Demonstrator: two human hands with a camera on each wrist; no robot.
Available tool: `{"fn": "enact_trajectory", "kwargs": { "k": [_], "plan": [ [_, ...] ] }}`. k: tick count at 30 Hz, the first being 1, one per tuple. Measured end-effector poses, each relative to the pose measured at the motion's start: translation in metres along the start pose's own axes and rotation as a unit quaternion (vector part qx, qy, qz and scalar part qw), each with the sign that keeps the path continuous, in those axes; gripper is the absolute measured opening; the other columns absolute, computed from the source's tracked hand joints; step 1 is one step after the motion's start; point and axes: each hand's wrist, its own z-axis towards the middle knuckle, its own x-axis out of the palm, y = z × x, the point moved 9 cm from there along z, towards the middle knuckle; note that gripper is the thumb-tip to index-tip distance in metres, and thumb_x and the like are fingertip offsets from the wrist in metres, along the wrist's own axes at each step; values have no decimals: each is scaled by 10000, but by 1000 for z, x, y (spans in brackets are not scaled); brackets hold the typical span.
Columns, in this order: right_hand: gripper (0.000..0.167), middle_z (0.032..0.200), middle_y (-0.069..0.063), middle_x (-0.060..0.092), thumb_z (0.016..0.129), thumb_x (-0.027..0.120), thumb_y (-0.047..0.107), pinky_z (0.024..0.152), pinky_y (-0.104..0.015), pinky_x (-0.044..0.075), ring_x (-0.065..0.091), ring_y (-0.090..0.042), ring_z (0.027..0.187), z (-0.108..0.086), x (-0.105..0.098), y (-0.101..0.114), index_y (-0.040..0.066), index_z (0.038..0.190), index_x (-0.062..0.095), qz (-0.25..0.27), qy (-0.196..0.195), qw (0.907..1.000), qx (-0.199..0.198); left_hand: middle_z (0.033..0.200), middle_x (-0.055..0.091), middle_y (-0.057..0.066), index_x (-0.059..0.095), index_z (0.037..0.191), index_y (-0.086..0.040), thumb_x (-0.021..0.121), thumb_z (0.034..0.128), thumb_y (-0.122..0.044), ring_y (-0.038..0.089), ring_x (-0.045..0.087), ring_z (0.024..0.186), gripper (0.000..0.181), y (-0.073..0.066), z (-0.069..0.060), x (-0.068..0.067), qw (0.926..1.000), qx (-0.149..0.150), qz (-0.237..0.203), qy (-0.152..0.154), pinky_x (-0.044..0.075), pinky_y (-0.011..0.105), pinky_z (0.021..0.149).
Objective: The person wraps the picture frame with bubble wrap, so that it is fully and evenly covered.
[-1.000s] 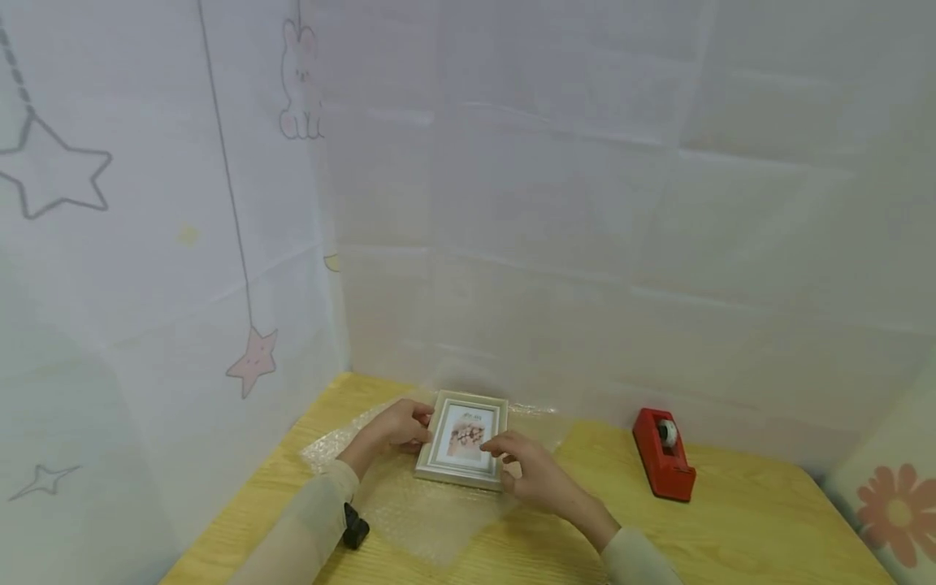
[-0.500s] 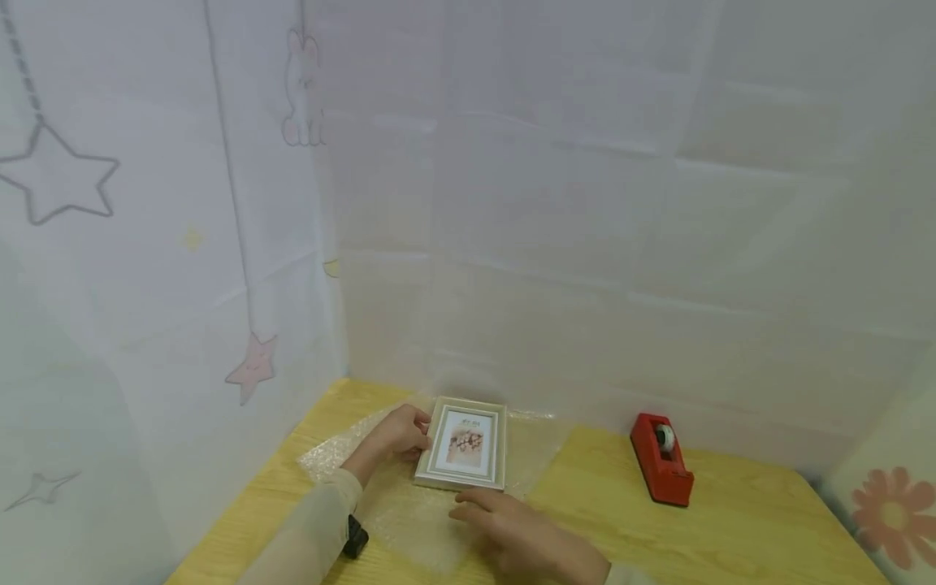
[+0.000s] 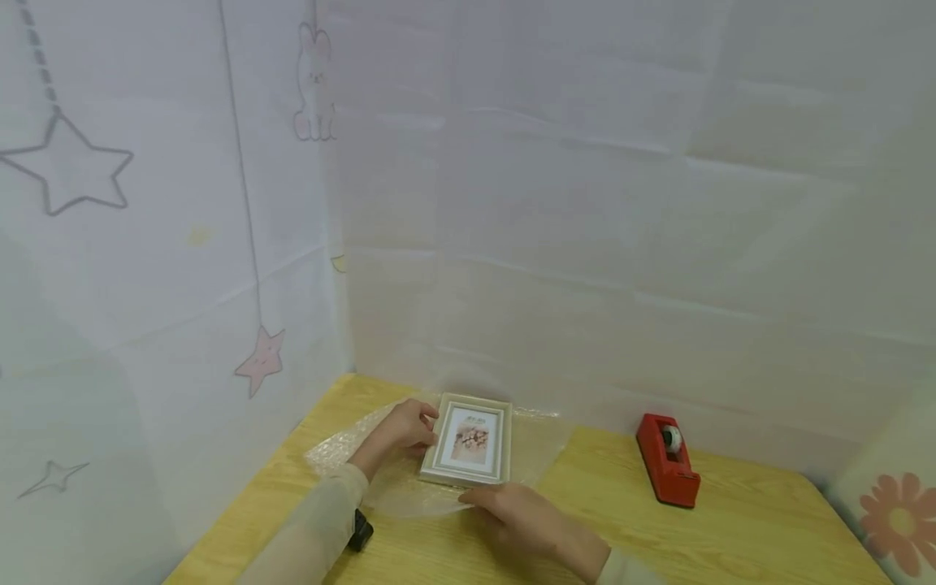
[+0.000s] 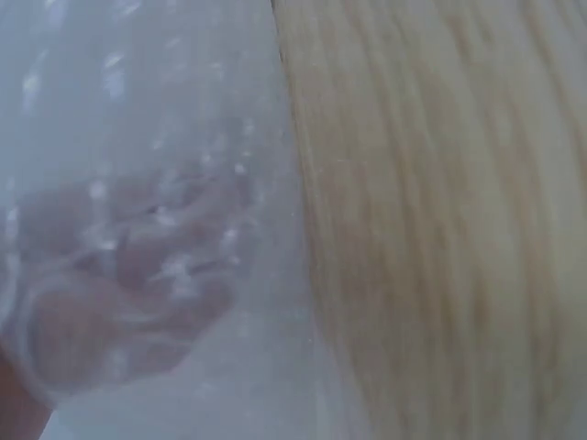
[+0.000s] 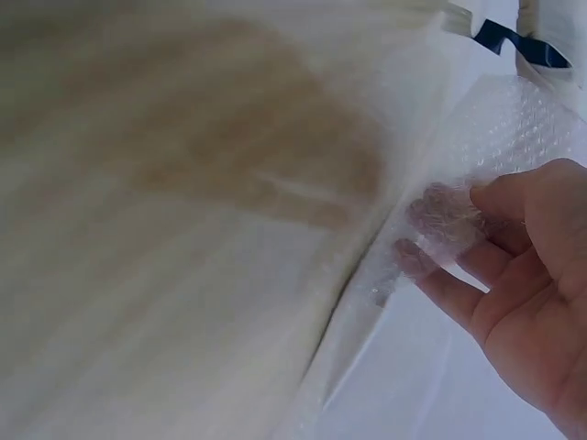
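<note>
A silver-gold picture frame (image 3: 471,439) lies face up on a sheet of clear bubble wrap (image 3: 409,500). My left hand (image 3: 400,427) rests against its left edge, fingers loosely bent. Bubble wrap blurs that left hand (image 4: 128,275) in the left wrist view, so its exact contact is hidden. Below the frame, my right hand (image 3: 522,520) holds the near edge of the sheet, which is raised off the table. The right wrist view shows the right hand (image 5: 541,284) pinching the bubble wrap (image 5: 514,128) between thumb and fingers.
A red tape dispenser (image 3: 667,463) with a roll in it stands to the right on the wood-grain table (image 3: 753,520). White sheeting (image 3: 556,309) with printed drawings rises behind and along the left. A black device (image 3: 360,532) sits at my left wrist.
My right hand has left the picture frame's right side, dropped to the near edge of the bubble wrap, and lifted that edge. The left hand stays by the frame.
</note>
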Motion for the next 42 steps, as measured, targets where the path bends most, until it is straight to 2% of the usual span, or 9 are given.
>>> {"fn": "enact_trajectory", "kwargs": {
  "k": [5,11,16,20,25,28,32,37,42],
  "plan": [
    [269,1010,-64,720,942,637,-77,769,-213,525,634,-67,892,7,-14,-15,17,1189,685,437,-88,9982,401,924,637,137,608,1306,115,768,829,102,239,657,670,504,-1,2,1,9999,83,14,82,596,416,650],
    [116,826,-31,670,980,596,-52,640,-208,481,562,-57,727,14,-20,-42,42,943,652,1138,-186,9881,1019,917,637,125,630,1315,87,788,840,66,211,648,669,500,-2,1,0,9993,278,94,228,576,349,608],
    [150,954,-101,734,1008,568,-55,714,-232,540,704,-171,841,21,-17,-62,-2,1070,694,1811,-319,9741,1316,945,700,123,692,1244,74,744,878,50,169,620,747,370,-8,0,-4,9941,673,828,208,506,292,624],
    [120,905,-38,711,1000,606,-24,672,-232,531,660,-89,765,24,-16,-73,-7,1072,701,1736,-471,9715,1543,923,701,103,738,1100,76,635,998,-69,100,540,743,206,-9,-1,-5,9871,741,1387,288,454,280,647],
    [100,807,75,607,978,639,19,617,-244,485,489,-28,639,24,-13,-85,24,1043,715,1281,-537,9713,1931,1026,701,95,743,1136,39,406,1116,-372,185,596,820,531,-6,-1,-6,9899,467,1228,524,507,409,761],
    [73,788,80,599,939,665,20,593,-253,475,486,-44,632,25,-15,-91,30,990,717,1132,-639,9687,2116,1212,690,132,719,1260,-11,259,1102,-539,294,625,1143,718,-7,0,-10,9925,394,1012,568,437,515,1017],
    [40,765,72,594,885,709,26,570,-259,470,515,-57,637,26,-16,-100,63,894,696,1039,-686,9652,2299,1275,661,169,697,1304,-24,148,1038,-686,383,627,1141,900,-4,2,-13,9945,249,718,717,364,581,1069],
    [137,714,86,559,866,728,13,556,-257,464,499,-61,621,26,-7,-105,111,801,656,1009,-617,9644,2364,1258,688,87,728,1275,-84,254,1020,-715,330,603,1208,829,-8,0,-10,9879,405,1236,847,427,553,1022],
    [205,687,95,540,849,752,13,547,-258,453,486,-60,608,24,-1,-106,141,751,624,964,-544,9616,2511,1230,693,66,761,1168,-138,581,1001,-558,249,648,1079,486,-23,-6,4,9640,1110,2191,1018,500,480,918]
  ]
}}
